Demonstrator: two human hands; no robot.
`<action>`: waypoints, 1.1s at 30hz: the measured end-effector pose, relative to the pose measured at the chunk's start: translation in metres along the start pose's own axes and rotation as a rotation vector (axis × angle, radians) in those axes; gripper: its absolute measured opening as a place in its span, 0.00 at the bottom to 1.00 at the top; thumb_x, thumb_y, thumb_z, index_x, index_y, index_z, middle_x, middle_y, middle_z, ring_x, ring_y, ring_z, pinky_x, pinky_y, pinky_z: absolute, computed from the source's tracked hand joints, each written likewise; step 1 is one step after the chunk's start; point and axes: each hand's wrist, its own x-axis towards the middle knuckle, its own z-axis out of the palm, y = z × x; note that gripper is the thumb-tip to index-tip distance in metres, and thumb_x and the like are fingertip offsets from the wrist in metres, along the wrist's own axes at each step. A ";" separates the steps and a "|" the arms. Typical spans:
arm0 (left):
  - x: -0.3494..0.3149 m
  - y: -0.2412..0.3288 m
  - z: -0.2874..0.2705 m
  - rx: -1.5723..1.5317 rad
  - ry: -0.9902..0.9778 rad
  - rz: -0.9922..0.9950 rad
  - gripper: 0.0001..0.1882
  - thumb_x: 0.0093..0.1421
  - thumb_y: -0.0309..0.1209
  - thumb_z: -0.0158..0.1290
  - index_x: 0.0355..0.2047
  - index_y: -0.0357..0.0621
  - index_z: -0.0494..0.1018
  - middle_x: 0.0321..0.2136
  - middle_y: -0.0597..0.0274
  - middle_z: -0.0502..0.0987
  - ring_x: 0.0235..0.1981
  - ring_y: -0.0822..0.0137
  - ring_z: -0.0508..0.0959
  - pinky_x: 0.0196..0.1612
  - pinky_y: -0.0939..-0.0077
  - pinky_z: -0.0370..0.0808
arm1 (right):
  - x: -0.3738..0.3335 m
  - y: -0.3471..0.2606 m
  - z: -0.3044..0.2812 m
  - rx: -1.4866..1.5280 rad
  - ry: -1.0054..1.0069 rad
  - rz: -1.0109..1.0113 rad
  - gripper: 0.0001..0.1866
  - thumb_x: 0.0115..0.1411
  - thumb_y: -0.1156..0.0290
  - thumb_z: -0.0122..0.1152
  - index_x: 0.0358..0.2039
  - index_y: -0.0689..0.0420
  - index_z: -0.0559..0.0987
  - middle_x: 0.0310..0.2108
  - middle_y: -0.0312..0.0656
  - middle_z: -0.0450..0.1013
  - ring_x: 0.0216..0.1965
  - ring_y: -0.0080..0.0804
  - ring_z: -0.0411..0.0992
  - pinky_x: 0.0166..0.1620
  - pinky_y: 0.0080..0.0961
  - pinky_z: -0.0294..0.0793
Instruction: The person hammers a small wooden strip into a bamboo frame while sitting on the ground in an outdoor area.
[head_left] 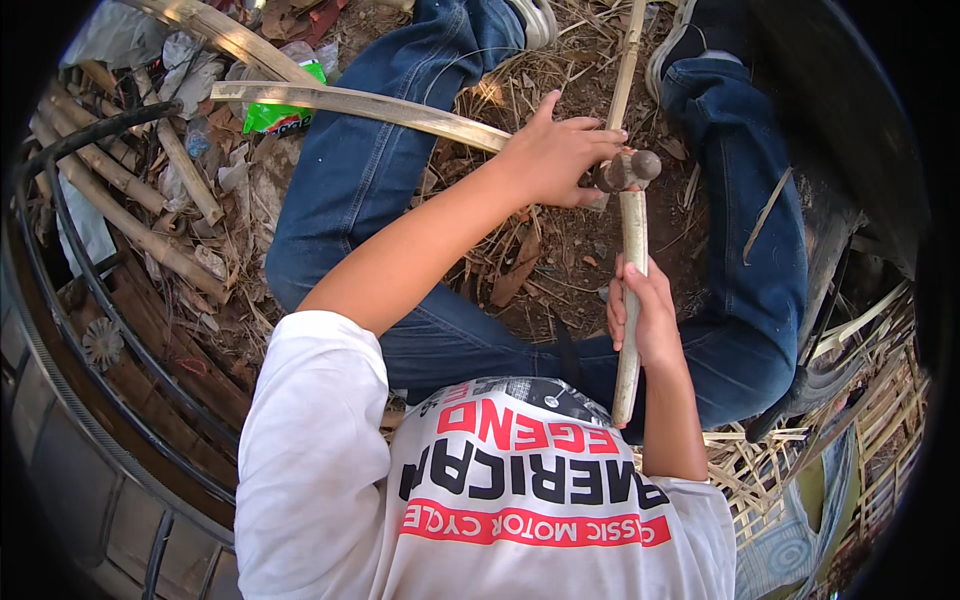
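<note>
My right hand [648,310] is wrapped round the pale wooden handle of a hammer [632,235], whose rounded, rusty metal head points away from me. My left hand [560,155] reaches over from the left, right beside the hammer head. Its fingers and thumb curve in round something hidden under the head, while one finger sticks up. A curved, split bamboo strip [370,107] lies across my left leg and runs under my left wrist. Another narrow bamboo strip [627,65] comes from the far side and meets the left fingertips; its near end is hidden.
My bent legs [345,190] frame a patch of littered soil [540,250]. Bamboo poles [140,225], plastic scraps and a green wrapper [285,105] lie at the left. A black metal frame [95,270] curves along the left side. Woven bamboo [745,475] is at the lower right.
</note>
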 end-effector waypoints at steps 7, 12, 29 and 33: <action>0.000 -0.004 0.001 0.025 -0.021 -0.021 0.29 0.52 0.48 0.61 0.53 0.56 0.73 0.62 0.78 0.66 0.63 0.65 0.65 0.67 0.36 0.47 | 0.007 -0.003 -0.007 -0.068 0.052 0.084 0.17 0.66 0.54 0.49 0.37 0.56 0.66 0.13 0.35 0.59 0.09 0.22 0.59 0.10 0.20 0.60; -0.004 -0.001 0.002 0.022 -0.032 -0.035 0.29 0.52 0.49 0.61 0.54 0.57 0.72 0.62 0.77 0.67 0.63 0.64 0.66 0.67 0.36 0.46 | -0.008 -0.013 -0.007 0.076 -0.050 -0.067 0.18 0.65 0.52 0.51 0.37 0.56 0.66 0.13 0.35 0.59 0.10 0.22 0.59 0.11 0.21 0.60; 0.002 -0.005 0.000 -0.028 0.018 -0.025 0.32 0.48 0.48 0.64 0.54 0.62 0.71 0.60 0.75 0.69 0.63 0.64 0.66 0.67 0.35 0.47 | 0.006 -0.021 -0.003 -0.149 0.061 0.127 0.17 0.65 0.54 0.49 0.36 0.57 0.66 0.13 0.35 0.60 0.09 0.22 0.58 0.10 0.20 0.60; -0.002 -0.001 -0.002 -0.047 0.000 -0.055 0.30 0.47 0.47 0.65 0.51 0.58 0.74 0.60 0.76 0.69 0.63 0.63 0.66 0.66 0.35 0.47 | 0.000 -0.022 -0.004 -0.045 -0.007 0.128 0.17 0.65 0.54 0.49 0.36 0.57 0.66 0.13 0.35 0.59 0.10 0.23 0.59 0.11 0.20 0.60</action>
